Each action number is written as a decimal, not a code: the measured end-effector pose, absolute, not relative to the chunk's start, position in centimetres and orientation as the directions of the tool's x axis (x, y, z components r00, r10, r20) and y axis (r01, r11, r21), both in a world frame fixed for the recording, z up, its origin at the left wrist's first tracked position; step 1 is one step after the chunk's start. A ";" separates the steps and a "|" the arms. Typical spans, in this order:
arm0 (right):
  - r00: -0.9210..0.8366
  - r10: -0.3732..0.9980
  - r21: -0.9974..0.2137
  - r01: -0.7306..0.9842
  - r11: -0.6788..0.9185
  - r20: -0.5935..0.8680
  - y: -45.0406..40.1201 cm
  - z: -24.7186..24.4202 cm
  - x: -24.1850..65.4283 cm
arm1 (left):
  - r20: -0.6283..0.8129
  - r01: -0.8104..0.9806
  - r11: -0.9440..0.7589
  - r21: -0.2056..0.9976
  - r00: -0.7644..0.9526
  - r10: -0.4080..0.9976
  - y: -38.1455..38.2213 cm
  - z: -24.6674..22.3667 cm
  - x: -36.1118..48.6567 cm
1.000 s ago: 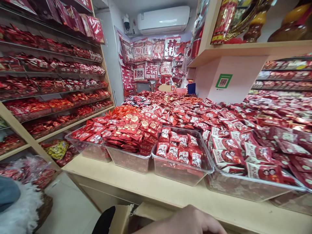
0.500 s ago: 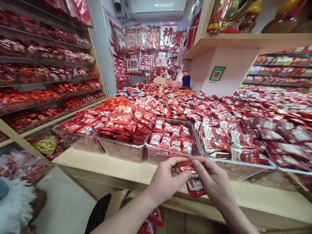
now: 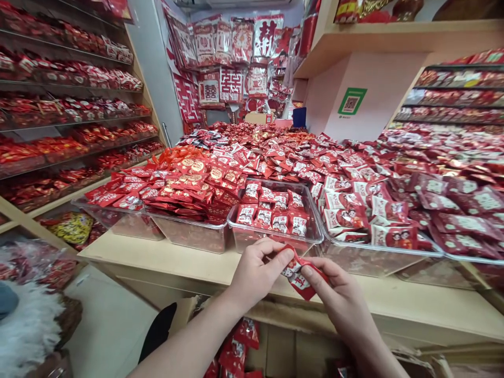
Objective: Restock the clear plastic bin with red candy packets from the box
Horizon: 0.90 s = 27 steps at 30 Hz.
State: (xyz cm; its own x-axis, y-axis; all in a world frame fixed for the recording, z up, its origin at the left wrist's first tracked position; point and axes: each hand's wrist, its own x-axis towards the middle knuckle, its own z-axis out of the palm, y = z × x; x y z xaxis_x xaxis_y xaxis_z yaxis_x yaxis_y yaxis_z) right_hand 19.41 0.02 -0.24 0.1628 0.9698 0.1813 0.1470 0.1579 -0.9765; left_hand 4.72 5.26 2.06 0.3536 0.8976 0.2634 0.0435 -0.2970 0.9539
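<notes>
A pale wooden bench carries clear tubs of packets. The left hand and right hand share a narrow pinching grip on one red packet.

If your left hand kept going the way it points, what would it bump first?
The left hand already touches the red packet in its fingers. Just past that, it would probably meet the clear plastic tray, though depth is hard to judge.
</notes>
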 end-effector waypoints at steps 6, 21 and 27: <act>0.286 0.929 -0.966 0.182 0.186 0.233 -0.3 -0.4 18.8 | 0.248 -0.047 -0.245 0.968 0.285 0.926 5.0 2.1 5.2; 0.257 0.955 -0.988 0.011 0.153 0.151 -1.1 -0.1 19.7 | 0.047 -0.016 -0.045 0.999 0.447 0.893 3.6 2.4 5.3; 0.197 0.976 -0.996 -0.005 0.090 0.087 -0.7 -0.6 19.3 | -0.179 -0.374 0.323 0.869 0.372 0.911 3.5 2.1 6.2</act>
State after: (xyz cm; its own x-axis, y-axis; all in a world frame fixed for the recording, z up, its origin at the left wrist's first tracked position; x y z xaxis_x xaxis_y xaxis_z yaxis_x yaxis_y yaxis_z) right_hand 19.34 -0.70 -0.62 0.1975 0.9764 0.0873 -0.0054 0.0902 -0.9959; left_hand 6.19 3.46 2.11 0.3719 0.9109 -0.1786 -0.3742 0.3232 0.8692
